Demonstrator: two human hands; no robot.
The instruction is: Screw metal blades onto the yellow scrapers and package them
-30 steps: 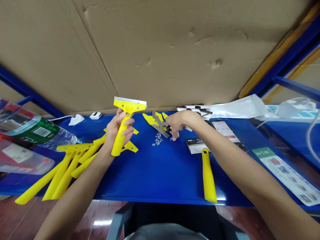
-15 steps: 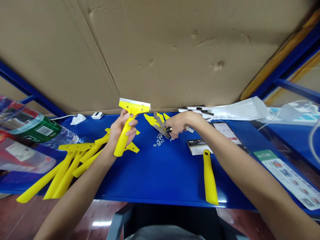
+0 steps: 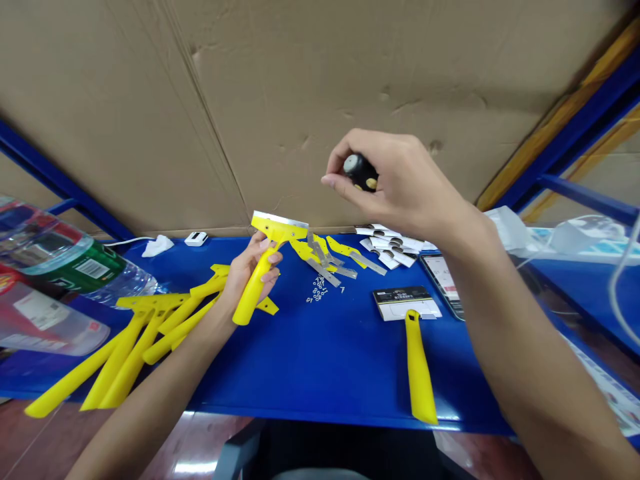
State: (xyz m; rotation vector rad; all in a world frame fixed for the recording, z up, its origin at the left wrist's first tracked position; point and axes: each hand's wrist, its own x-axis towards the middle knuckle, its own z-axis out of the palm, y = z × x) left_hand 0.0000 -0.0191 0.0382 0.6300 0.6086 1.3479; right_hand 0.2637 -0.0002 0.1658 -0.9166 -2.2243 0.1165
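Note:
My left hand (image 3: 253, 270) is wrapped round the handle of a yellow scraper (image 3: 253, 287), its head upward with a metal blade along the top edge. Raised before the cardboard, my right hand (image 3: 383, 173) is closed on a screwdriver (image 3: 361, 172); its black and yellow handle shows, while the shaft is hidden. Beyond the scraper lie yellow head plates (image 3: 343, 246), several loose blades (image 3: 330, 272) and a scatter of small screws and nuts (image 3: 318, 289). More yellow scraper bodies (image 3: 145, 333) are piled at the left, beside and partly behind my left forearm.
A yellow handle (image 3: 420, 373) lies at the front right of the blue table (image 3: 320, 373), touching a small black-and-white box (image 3: 405, 302). Behind are white blade sleeves (image 3: 393, 247) and a phone (image 3: 443, 277). A bottle (image 3: 85, 260) and a plastic container (image 3: 50, 313) stand left.
My right hand has lifted from the blades and screws, rising toward me with the screwdriver. My left hand, still gripping the scraper, has shifted slightly right and lower in view.

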